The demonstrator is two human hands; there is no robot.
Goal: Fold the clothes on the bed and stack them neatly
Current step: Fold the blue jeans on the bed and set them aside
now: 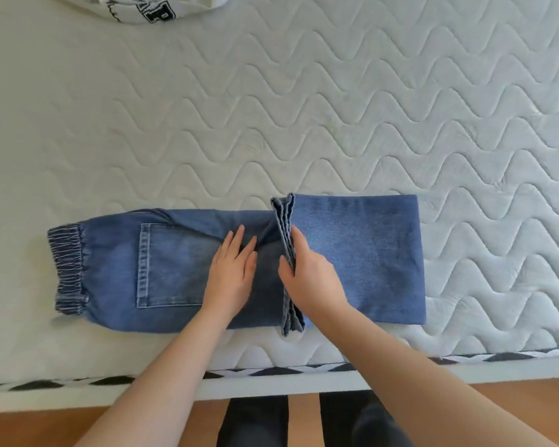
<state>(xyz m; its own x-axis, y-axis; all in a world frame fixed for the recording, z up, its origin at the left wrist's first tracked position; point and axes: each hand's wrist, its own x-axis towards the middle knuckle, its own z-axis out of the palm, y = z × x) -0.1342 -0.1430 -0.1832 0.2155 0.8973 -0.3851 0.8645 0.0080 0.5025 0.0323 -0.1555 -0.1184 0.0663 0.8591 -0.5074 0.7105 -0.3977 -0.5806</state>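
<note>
A pair of blue jeans [175,266] lies lengthwise along the near edge of the bed, elastic waistband at the left and back pocket facing up. The leg ends are folded back over from the right, with their hems [286,227] bunched in a ridge across the middle. My left hand [233,269] rests flat and spread on the denim just left of that ridge. My right hand [307,272] lies on the folded leg part, thumb on one side of the hem ridge and fingers on the other.
A white garment with black print [142,9] lies at the far left edge of the quilted white mattress [336,108]. The mattress border with black marks [271,371] runs along the near side. Below are a wooden floor and my dark-clad legs [255,421].
</note>
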